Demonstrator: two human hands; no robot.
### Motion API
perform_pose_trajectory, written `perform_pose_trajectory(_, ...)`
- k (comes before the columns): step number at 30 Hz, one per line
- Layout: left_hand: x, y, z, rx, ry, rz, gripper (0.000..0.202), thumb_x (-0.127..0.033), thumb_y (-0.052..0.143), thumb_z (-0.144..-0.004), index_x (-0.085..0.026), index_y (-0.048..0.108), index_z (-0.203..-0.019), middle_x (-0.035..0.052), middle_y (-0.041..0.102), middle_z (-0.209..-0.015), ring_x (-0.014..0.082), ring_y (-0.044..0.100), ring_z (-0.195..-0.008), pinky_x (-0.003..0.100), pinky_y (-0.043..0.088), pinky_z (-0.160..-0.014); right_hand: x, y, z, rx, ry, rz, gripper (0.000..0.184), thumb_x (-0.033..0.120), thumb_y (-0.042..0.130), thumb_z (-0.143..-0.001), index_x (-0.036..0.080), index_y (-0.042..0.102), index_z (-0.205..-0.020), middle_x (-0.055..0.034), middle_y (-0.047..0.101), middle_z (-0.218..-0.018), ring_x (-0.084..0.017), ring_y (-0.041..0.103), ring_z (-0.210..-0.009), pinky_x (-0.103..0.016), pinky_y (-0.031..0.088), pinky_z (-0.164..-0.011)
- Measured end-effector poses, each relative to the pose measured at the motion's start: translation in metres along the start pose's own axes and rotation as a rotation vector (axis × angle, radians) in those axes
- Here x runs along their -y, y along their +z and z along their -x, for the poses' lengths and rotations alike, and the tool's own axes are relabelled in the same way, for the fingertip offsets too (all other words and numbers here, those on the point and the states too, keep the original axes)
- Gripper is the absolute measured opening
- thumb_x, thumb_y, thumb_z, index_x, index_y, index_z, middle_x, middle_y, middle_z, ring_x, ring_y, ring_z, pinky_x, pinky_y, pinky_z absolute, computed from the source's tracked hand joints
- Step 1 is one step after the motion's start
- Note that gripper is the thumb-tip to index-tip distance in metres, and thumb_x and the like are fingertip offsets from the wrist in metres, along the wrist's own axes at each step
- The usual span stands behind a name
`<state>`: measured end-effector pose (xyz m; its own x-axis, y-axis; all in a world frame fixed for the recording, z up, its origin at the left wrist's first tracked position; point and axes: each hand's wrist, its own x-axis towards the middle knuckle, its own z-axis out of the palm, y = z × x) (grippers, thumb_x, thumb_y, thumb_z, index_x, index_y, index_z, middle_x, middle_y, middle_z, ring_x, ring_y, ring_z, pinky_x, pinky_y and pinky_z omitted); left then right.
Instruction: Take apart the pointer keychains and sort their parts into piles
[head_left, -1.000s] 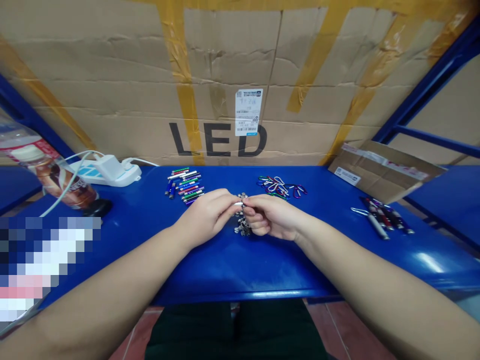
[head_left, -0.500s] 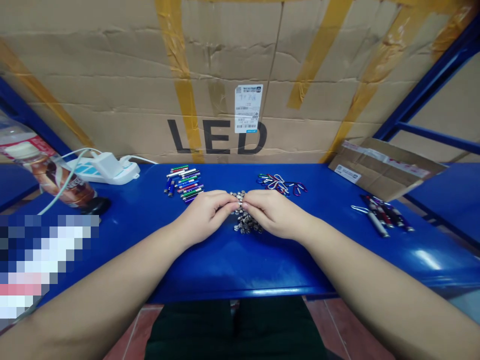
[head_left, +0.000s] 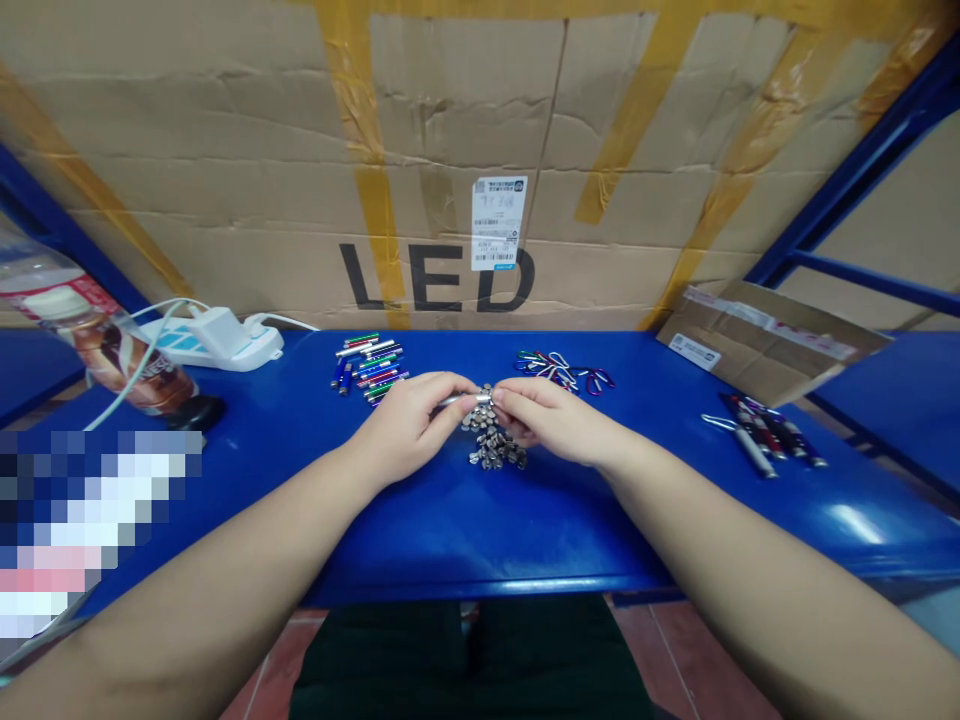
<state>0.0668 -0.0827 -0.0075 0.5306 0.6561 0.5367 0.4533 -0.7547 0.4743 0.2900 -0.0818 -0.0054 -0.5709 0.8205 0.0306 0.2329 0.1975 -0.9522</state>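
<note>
Over the middle of the blue table, my left hand (head_left: 405,425) is closed around a slim silver metal tube (head_left: 482,397), which points to the right. At the tube's right end, the thumb and fingers of my right hand (head_left: 559,418) are pinched together. Whether they grip the tube's tip or a tiny part against it is too small to tell. Just below my hands lies a pile of small silver metal pieces (head_left: 495,449), partly covered by my right fingers. Several coloured metal tubes (head_left: 375,368) lie beyond my left hand. Coloured carabiners (head_left: 555,370) lie beyond my right hand.
Far right, several tubes with carabiners (head_left: 772,432) lie before a small cardboard box (head_left: 772,340). On the left are a drink bottle (head_left: 127,355) and a white power strip (head_left: 225,340) with cables. A big carton (head_left: 277,200) stands behind the blue table (head_left: 480,540).
My hands have drawn slightly apart, and the silver tube now shows between them. My right fingers have shifted a little, uncovering more of the small metal pieces.
</note>
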Motion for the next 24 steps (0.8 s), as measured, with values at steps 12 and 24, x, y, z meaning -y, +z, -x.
perform_pose_trajectory(12,-0.005,-0.009,-0.001,0.223,-0.152,0.210,0.039,-0.043,0.046,-0.104,-0.018,0.070,-0.088,0.0030,0.074,-0.085,0.0179,0.067,-0.078,0.029,0.051,-0.074,0.015,-0.010,0.012,0.062,-0.427,0.625,0.027,0.026,0.046,-0.107,0.020,0.055,-0.082,-0.0008,0.055,-0.075,-0.016,0.049,-0.070,-0.029,0.039,-0.071)
perform_pose_trajectory(24,-0.008,-0.009,-0.001,0.265,-0.211,0.290,0.035,-0.042,0.049,-0.104,-0.018,0.069,-0.088,0.0007,0.067,-0.072,0.0146,0.062,-0.065,0.026,0.049,-0.062,0.017,-0.005,0.013,0.067,-0.352,0.522,0.029,0.029,0.046,-0.106,0.019,0.056,-0.081,-0.0010,0.052,-0.075,-0.015,0.047,-0.070,-0.029,0.038,-0.068)
